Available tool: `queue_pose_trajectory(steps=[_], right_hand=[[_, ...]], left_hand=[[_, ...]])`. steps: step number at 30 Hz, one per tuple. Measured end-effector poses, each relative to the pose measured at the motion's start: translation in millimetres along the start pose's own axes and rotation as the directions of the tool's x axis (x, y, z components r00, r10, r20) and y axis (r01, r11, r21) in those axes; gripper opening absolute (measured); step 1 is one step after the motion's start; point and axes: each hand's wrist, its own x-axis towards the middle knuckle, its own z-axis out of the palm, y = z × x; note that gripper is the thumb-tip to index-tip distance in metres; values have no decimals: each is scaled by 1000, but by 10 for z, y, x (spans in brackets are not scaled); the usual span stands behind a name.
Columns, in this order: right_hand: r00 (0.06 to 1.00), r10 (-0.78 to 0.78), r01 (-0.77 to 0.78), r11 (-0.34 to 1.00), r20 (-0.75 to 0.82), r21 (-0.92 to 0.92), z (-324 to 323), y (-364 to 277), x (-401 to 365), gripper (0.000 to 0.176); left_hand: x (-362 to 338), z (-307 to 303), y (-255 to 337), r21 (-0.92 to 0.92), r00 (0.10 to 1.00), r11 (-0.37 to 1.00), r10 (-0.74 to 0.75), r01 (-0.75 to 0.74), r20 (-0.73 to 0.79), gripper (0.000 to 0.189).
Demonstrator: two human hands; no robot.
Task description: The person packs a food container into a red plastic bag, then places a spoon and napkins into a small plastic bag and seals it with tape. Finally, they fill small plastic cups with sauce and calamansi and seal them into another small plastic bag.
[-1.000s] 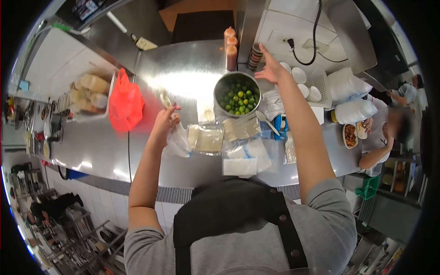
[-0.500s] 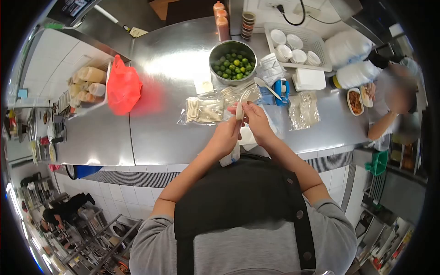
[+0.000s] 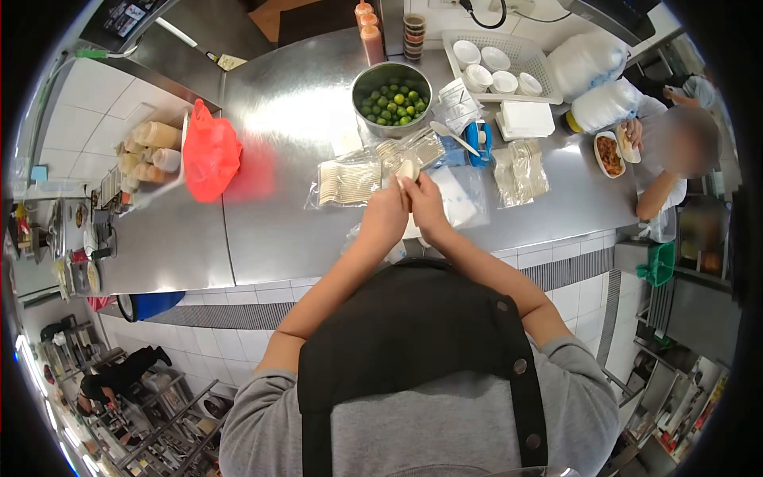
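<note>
My left hand [image 3: 385, 213] and my right hand [image 3: 427, 208] meet over the near edge of the steel counter, fingers closed together. From between them rises the rounded pale end of a disposable spoon [image 3: 409, 169]; the rest is hidden by my fingers. Just left lies a clear bag of stacked pale utensils [image 3: 348, 182], with more wrapped utensils [image 3: 413, 151] behind. White napkins [image 3: 456, 199] and clear plastic lie under and right of my right hand. A loose white spoon [image 3: 454, 138] rests by a blue tape dispenser [image 3: 479, 144].
A steel pot [image 3: 359, 114] of limes stands behind. Sauce bottles [image 3: 371, 41], a basket [image 3: 547, 89] of white cups, white containers [image 3: 526, 118] and a red bag [image 3: 211, 155] surround the workspace. At right, a person [image 3: 664, 171] sits near a food tray [image 3: 610, 156].
Fork tines that showed above my fingers are out of sight; a rounded spoon end shows instead. My hands have drawn closer together, and the view has shifted slightly.
</note>
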Motion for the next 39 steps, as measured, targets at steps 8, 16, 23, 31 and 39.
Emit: queue_pose_trajectory(steps=[8, 16, 23, 31, 39], right_hand=[[998, 28, -13, 962, -52, 271, -403, -417, 196, 27], [919, -207, 337, 853, 335, -398, -383, -1000, 6, 40], [961, 3, 159, 815, 278, -558, -404, -388, 424, 43], [942, -104, 311, 631, 320, -710, -1066, -109, 551, 45], [850, -135, 476, 611, 510, -632, -1075, -166, 618, 46]], left_hand=[[49, -702, -152, -702, 973, 695, 19, 154, 231, 58], [41, -885, -160, -700, 958, 697, 281, -158, 63, 30], [11, -849, -211, 23, 983, 982, 185, -185, 14, 37], [-133, -713, -364, 269, 993, 963, 46, -16, -107, 51], [-195, -803, -233, 449, 1000, 894, -1, 12, -25, 28]])
